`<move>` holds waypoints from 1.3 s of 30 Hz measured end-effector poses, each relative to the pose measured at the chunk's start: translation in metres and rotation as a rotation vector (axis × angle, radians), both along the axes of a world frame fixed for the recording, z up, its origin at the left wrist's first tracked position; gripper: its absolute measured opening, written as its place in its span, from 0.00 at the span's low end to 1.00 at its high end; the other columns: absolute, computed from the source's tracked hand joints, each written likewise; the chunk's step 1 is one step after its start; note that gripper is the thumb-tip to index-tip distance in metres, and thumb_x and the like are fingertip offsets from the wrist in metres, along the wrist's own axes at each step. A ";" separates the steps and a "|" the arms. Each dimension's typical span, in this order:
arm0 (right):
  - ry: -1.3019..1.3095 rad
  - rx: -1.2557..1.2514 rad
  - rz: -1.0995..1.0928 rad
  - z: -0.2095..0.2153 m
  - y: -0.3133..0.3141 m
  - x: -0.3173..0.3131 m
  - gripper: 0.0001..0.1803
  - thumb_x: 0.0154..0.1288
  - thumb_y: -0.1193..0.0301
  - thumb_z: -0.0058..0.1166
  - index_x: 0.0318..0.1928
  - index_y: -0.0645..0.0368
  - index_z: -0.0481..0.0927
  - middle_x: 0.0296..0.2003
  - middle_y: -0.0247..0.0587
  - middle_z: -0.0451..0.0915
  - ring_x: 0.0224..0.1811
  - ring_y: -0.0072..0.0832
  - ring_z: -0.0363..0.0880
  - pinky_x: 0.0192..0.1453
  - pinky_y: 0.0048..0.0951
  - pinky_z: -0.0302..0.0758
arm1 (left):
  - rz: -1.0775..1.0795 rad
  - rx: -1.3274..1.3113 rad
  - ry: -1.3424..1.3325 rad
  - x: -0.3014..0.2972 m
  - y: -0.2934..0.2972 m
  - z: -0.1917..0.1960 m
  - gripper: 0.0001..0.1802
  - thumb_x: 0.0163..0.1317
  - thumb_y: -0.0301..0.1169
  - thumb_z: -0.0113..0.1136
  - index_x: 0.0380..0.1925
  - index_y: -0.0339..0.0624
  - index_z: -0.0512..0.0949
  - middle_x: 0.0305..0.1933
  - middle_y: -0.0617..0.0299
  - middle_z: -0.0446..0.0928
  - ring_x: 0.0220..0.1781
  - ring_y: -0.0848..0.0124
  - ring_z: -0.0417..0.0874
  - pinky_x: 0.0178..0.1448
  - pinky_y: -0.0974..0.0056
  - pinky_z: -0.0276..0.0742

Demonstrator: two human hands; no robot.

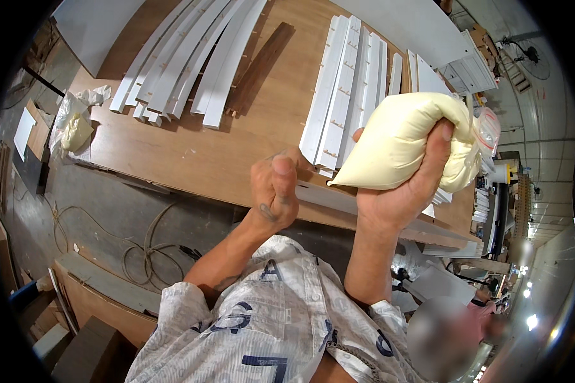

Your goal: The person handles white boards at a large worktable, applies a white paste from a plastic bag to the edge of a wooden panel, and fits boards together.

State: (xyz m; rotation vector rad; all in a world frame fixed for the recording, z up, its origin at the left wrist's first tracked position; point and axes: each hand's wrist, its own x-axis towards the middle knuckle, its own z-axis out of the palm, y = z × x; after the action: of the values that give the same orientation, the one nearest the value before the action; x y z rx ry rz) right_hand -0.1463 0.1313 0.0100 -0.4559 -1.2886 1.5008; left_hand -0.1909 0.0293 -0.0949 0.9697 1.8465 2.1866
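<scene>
My right hand (pixel 396 201) is wrapped round a plump clear bag of pale yellow glue-like paste (pixel 390 140). The bag's narrow corner points left, close to the brown edge of a white-faced board (pixel 329 196); whether it touches cannot be made out. Closed at the left end of that board is my left hand (pixel 275 186), thumb uppermost, its grip partly hidden. Just beyond, white strips with small wooden dowels (pixel 342 89) lie side by side on the brown worktable (pixel 172 150).
More white strips (pixel 185 57) and a dark brown strip (pixel 260 67) lie on the table's far left. A second bag of yellow paste (pixel 76 132) sits at its left corner. Cable coils (pixel 148 252) lie on the floor. Another person (pixel 450 338) is at lower right.
</scene>
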 end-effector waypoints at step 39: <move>-0.005 0.077 -0.010 -0.005 -0.007 0.010 0.21 0.66 0.56 0.51 0.52 0.55 0.71 0.38 0.39 0.79 0.31 0.29 0.82 0.26 0.36 0.82 | -0.030 0.053 -0.045 0.009 -0.006 0.001 0.45 0.68 0.60 0.18 0.15 0.32 0.71 0.17 0.56 0.70 0.19 0.71 0.68 0.24 0.69 0.61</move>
State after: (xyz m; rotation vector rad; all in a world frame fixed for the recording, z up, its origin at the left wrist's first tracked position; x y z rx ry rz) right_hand -0.1367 0.1240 0.0047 -0.4157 -1.3409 1.4378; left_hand -0.1820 0.0229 -0.0938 0.9434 1.7521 2.2310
